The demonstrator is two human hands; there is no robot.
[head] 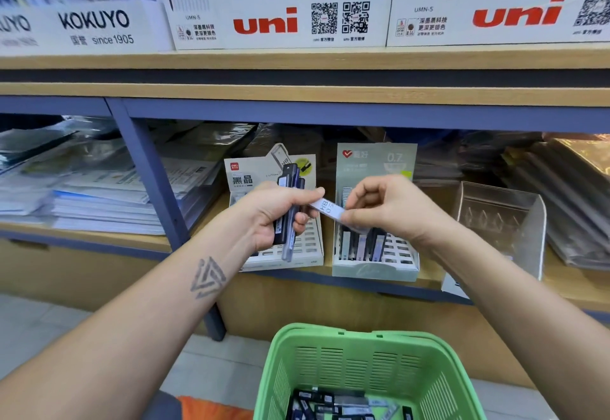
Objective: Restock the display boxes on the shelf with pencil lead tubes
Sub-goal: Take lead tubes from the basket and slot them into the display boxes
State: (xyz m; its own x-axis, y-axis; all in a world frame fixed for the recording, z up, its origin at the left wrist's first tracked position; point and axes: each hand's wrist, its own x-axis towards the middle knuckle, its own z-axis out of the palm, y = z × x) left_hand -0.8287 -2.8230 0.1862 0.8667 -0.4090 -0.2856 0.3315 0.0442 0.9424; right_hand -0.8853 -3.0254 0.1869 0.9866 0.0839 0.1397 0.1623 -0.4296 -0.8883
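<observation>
Green basket (363, 350) sits nearest, below the shelf, with spare lead tubes in it; its bottom is cut off. Above it, the left hand (274, 213) grips a bunch of lead tubes (288, 221) like a ready stock. Right hand (386, 207) pinches one HB tube (326, 209) over the pale green display box (374, 268), probably to slot it in. How many slots are free is hidden.

White cardboard uni pen displays (280, 4) stand above the fingers; stacked paper pads (99, 202) lie left, a clear acrylic tray (501, 218) right.
</observation>
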